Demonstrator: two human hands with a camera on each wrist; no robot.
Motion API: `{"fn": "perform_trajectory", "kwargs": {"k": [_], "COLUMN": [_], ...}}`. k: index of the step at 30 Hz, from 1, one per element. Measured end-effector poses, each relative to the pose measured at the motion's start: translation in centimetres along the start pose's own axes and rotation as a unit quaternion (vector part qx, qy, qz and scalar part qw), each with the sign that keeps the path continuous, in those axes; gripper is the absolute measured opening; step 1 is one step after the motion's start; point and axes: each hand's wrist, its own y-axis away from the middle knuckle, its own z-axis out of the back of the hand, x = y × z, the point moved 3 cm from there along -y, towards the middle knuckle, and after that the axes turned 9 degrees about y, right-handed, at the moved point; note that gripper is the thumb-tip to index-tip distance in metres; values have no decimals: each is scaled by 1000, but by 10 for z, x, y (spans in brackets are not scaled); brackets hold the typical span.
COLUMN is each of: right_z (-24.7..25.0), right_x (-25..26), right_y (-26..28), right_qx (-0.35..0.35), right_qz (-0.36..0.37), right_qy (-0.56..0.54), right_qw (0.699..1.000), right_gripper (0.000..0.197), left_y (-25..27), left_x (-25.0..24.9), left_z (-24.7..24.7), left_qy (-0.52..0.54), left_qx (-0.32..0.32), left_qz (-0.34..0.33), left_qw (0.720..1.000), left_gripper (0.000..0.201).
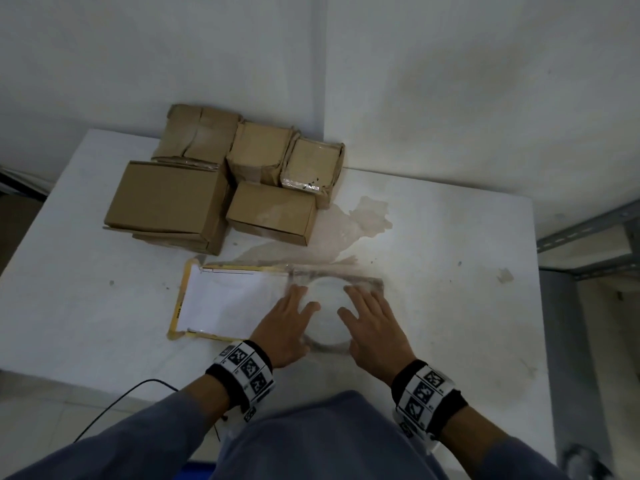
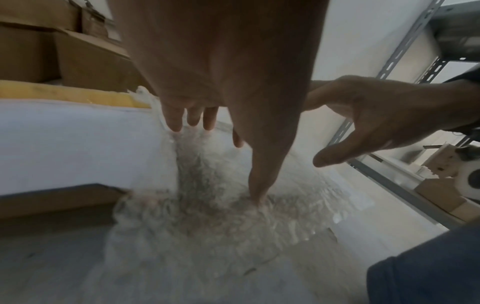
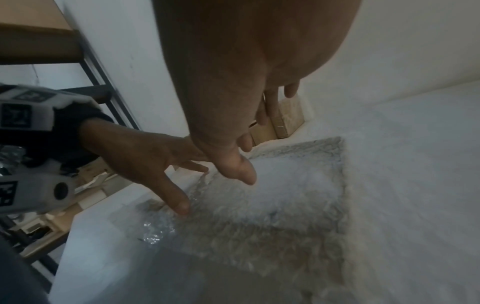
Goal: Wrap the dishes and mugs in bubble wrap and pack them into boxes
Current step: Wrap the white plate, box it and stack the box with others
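Observation:
A round white dish (image 1: 325, 313) lies on the white table (image 1: 467, 289) with a clear bubble wrap sheet (image 1: 332, 276) at it; whether the wrap lies over or under it is unclear. My left hand (image 1: 289, 320) is flat at the dish's left side, fingers straight. In the left wrist view its thumb (image 2: 257, 195) presses down on the bubble wrap (image 2: 221, 226). My right hand (image 1: 370, 320) is spread at the dish's right side. It hovers just above the wrap (image 3: 285, 226) with relaxed fingers and holds nothing.
Several closed cardboard boxes (image 1: 169, 199) and taped parcels (image 1: 311, 168) stand at the back left. A flat yellow-edged box with white paper (image 1: 225, 303) lies just left of the wrap. A black cable (image 1: 121, 403) hangs off the near edge. Metal shelving (image 1: 588, 233) stands at the right.

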Motion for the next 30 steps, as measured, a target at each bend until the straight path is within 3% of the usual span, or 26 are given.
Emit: {"fn": "perform_trajectory", "kwargs": {"k": [2, 6, 8, 11, 15, 22, 27, 30], "right_z": [-5, -32, -39, -40, -44, -59, -60, -55], "right_x": [0, -14, -22, -26, -24, -22, -21, -24], "right_y": [-5, -14, -17, -22, -25, -33, -37, -40], "right_qx": [20, 112, 141, 142, 130, 167, 154, 169], "right_qz": [12, -39, -58, -62, -61, -84, -111, -108], "right_qy": [-25, -46, -46, -49, -45, -43, -46, -11], "right_qw": [999, 992, 987, 987, 989, 981, 981, 980], "right_gripper": [59, 98, 108, 109, 108, 135, 117, 118], "left_y": [-4, -9, -12, -15, -19, -32, -38, -45], "left_x": [3, 14, 15, 10, 15, 10, 5, 8], "left_z": [3, 10, 13, 18, 12, 5, -1, 0], "left_qy": [2, 6, -11, -56, -72, -116, -133, -117], "left_qx": [5, 24, 16, 18, 47, 64, 55, 56], "left_qz": [-4, -12, -17, -9, -30, -9, 35, 35], "left_qw": [1000, 1000, 1000, 998, 996, 991, 989, 991], "left_gripper": [78, 84, 83, 83, 109, 114, 129, 133]}}
